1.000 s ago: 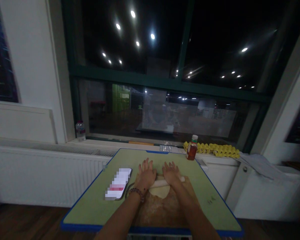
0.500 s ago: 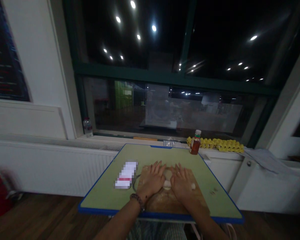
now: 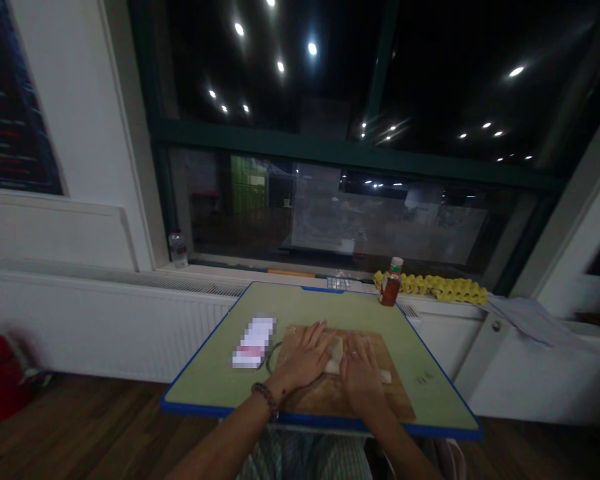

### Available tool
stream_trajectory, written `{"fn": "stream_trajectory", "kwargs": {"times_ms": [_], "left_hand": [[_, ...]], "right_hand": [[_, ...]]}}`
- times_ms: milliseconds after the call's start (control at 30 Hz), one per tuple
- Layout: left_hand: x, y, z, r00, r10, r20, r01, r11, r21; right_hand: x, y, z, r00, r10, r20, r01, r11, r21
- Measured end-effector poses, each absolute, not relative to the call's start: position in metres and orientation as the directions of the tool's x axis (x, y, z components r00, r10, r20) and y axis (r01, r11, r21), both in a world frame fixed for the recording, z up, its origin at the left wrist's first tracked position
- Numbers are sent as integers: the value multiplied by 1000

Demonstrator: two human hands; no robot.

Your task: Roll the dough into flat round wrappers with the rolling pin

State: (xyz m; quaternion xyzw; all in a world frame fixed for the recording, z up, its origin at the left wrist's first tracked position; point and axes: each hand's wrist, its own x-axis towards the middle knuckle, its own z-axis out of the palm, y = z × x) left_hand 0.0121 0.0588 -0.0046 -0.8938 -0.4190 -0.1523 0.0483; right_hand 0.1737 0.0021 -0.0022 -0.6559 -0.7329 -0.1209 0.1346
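Note:
A strip of pale dough [image 3: 333, 367] lies across a wooden board [image 3: 325, 400], partly hidden under both hands. My left hand [image 3: 306, 357] rests flat over its left part, fingers stretched forward and a beaded bracelet on the wrist. Close beside it, my right hand [image 3: 361, 367] lies palm down on the dough, fingers extended. The dough's right end shows past the right hand. In the gap between the hands I see a lighter patch on the board, which may be flour or dough.
The board sits on a small green table [image 3: 215, 373] with a blue rim. A pixelated phone-like rectangle [image 3: 255, 341] lies to the left. A bottle of reddish-brown liquid [image 3: 390, 285] stands at the back right, before yellow egg trays [image 3: 445, 289] on the sill.
My right hand has shifted slightly on the dough, and more of the dough's right end shows beside it. The view has moved a little.

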Motion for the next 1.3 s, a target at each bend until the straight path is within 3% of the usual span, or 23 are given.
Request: {"fn": "stream_trajectory", "kwargs": {"times_ms": [300, 533, 700, 900, 1067, 1200, 1300], "left_hand": [[27, 91, 14, 386, 867, 315, 908, -417, 36], [22, 58, -4, 448, 809, 381, 874, -485, 2], [18, 47, -11, 466, 762, 449, 853, -522, 1], [26, 86, 5, 393, 848, 355, 903, -430, 26], [32, 100, 8, 277, 875, 397, 944, -325, 59], [32, 78, -1, 311, 841, 442, 927, -372, 54], [27, 57, -3, 372, 798, 474, 890, -452, 62]], "right_hand": [[177, 60, 12, -95, 964, 249, 994, 105, -25], [175, 24, -4, -82, 932, 353, 994, 104, -45], [173, 10, -4, -93, 934, 345, 990, 123, -65], [170, 62, 11, -97, 961, 259, 993, 112, -44], [171, 92, 4, -82, 956, 280, 994, 99, -45], [176, 74, -10, -134, 938, 319, 982, 168, -82], [184, 46, -13, -254, 900, 353, 941, 315, -126]]}}
